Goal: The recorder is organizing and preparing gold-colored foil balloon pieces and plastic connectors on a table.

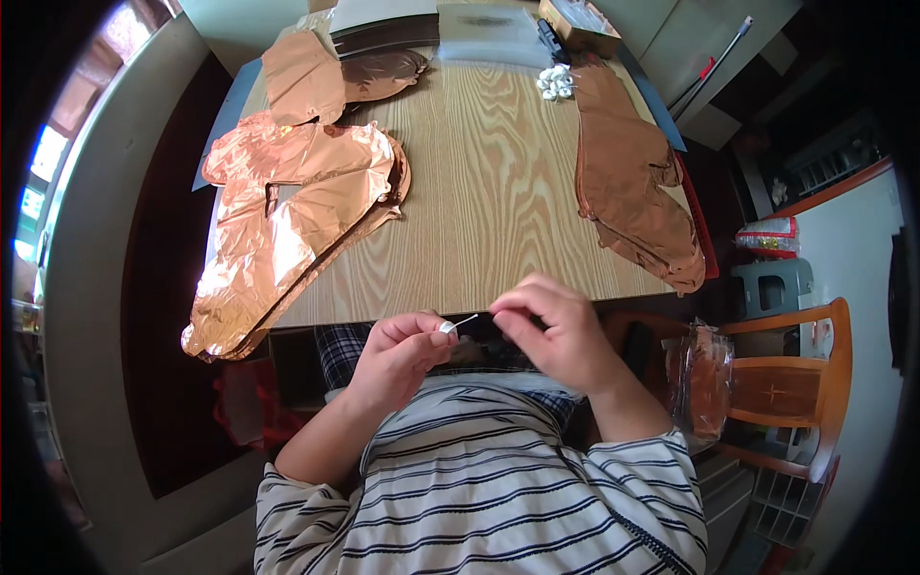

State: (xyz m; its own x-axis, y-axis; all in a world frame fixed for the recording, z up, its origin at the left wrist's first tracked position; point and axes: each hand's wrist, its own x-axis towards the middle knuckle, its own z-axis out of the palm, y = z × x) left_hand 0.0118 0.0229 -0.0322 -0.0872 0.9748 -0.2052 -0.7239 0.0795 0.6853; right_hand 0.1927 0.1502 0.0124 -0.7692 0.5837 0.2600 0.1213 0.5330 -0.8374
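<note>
In front of the table's near edge, my left hand pinches a small white roll that looks like ribbon or string between thumb and fingertips. A thin white strand sticks out from it toward my right hand. The right thumb and forefinger are pressed together just beyond the strand's visible end; whether they hold its tip is too small to tell. Flat copper-coloured foil balloons lie stacked on the table's left side. Another stack of foil balloons, duller brown, lies along the right side.
Similar white rolls are heaped at the table's far right. Behind are a dark-edged stack of sheets, clear plastic bags and an open box. A wooden chair with a plastic-wrapped bundle stands at my right.
</note>
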